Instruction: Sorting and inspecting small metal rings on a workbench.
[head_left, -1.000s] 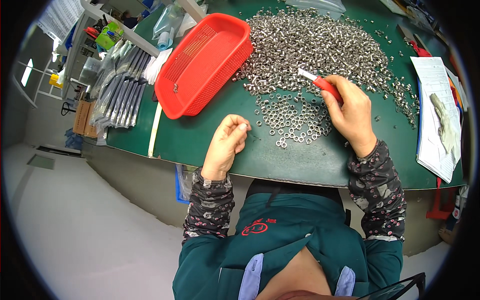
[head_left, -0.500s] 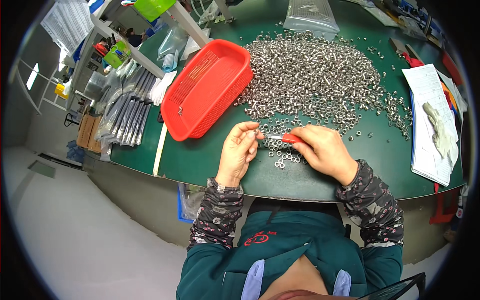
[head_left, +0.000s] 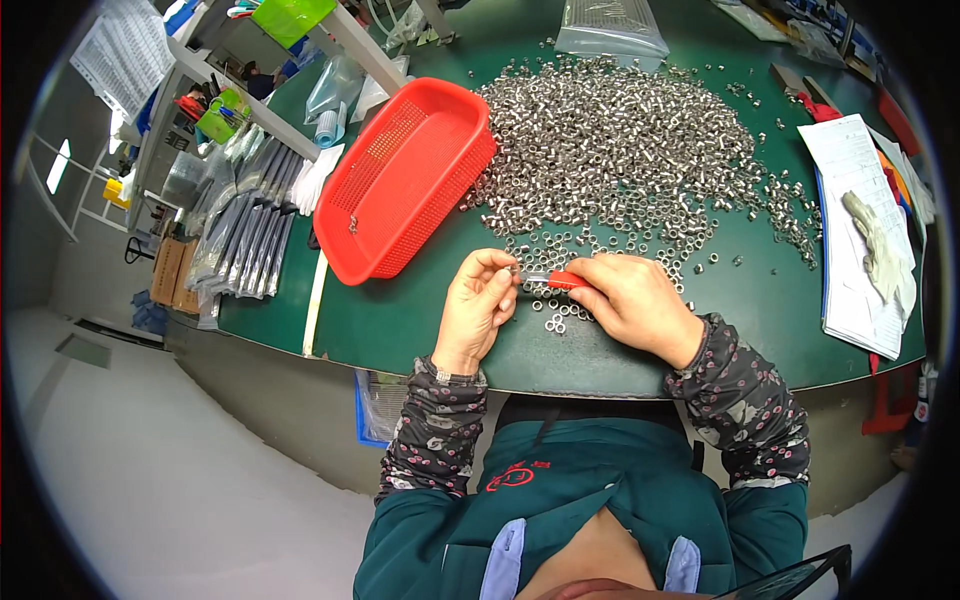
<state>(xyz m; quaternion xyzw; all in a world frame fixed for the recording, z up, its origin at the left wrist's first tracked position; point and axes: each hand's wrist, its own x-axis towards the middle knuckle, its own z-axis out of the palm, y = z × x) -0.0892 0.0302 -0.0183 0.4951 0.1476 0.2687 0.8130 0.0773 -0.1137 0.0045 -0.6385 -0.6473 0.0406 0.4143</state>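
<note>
My left hand [head_left: 474,308] pinches a small metal ring [head_left: 514,268] between thumb and fingertips, partly covered by them. In my right hand [head_left: 642,303] is a red-handled knife [head_left: 566,280], its narrow blade pointing left with the tip at the ring. Whether the blade touches the ring or sits inside it, I cannot tell. Beneath and beyond both hands, loose metal rings [head_left: 556,323] lie on the green table [head_left: 430,345]. They run into a large heap of the same silvery rings [head_left: 620,150] farther back.
Left of the heap stands a red perforated basket [head_left: 425,200] with a few small metal pieces inside. Bagged dark parts [head_left: 245,250] lie at the left. On the right are paper sheets [head_left: 845,165] with a pale glove [head_left: 875,245]. A clear plastic bag [head_left: 612,28] lies at the back.
My right hand has moved slightly left, bringing the knife blade up to the ring. The left hand keeps its pinch. The whole view has shifted a little.
</note>
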